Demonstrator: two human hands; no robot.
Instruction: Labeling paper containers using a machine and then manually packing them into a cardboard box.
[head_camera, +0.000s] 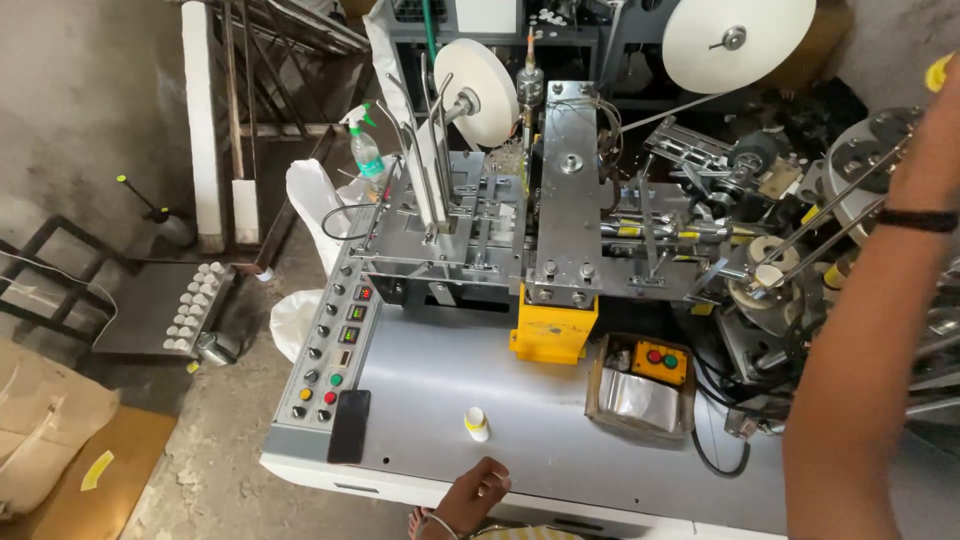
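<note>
The left hand (478, 490) is resting at the near edge of the grey machine table (520, 400), fingers loosely curled and holding nothing, just short of a small white paper cup (477, 424) that's standing upright on the table with a yellowish band near its bottom. Can't see inside the cup from here.

The right arm (880, 330) is reaching up across the right side, black band on the wrist, and the hand itself is running out of the shot at the top, so I can't tell what those fingers are doing. It's covering a good chunk of the machine's round turret.

Other stuff: a black phone (349, 425) is lying on the control panel (325, 350), a small tray-like box (640, 397) is holding what looks like foil plus a yellow button unit, and off on the floor a dark tray (160, 310) is carrying rows of white cups (192, 305). A spray bottle (366, 150) is standing behind the machine.
</note>
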